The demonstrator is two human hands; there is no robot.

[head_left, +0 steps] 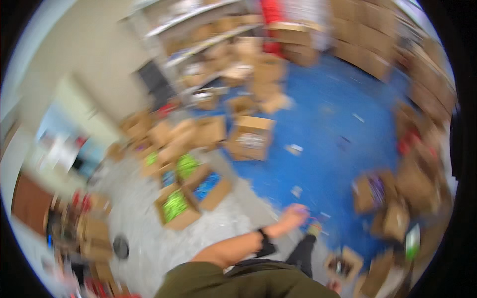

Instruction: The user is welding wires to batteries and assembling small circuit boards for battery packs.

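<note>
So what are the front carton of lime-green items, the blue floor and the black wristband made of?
Front carton: probably cardboard, matt; plain brown, stiff flat walls.
Blue floor: perhaps painted concrete, faintly glossy; unbroken colour, paler patches.
Black wristband: perhaps rubber or fabric, dull; bends round the arm, but blur hides its texture.

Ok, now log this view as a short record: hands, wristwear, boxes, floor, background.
Left hand: held out over the floor; blur hides whether it grips anything
Right hand: small part showing at the lower edge, near an open cardboard box; grip unclear
Wristwear: black band on the left wrist
Left-side boxes: open cartons, including one with lime-green contents and one with blue contents
Floor: blue area beside grey area
Background: shelving unit with boxes
</note>
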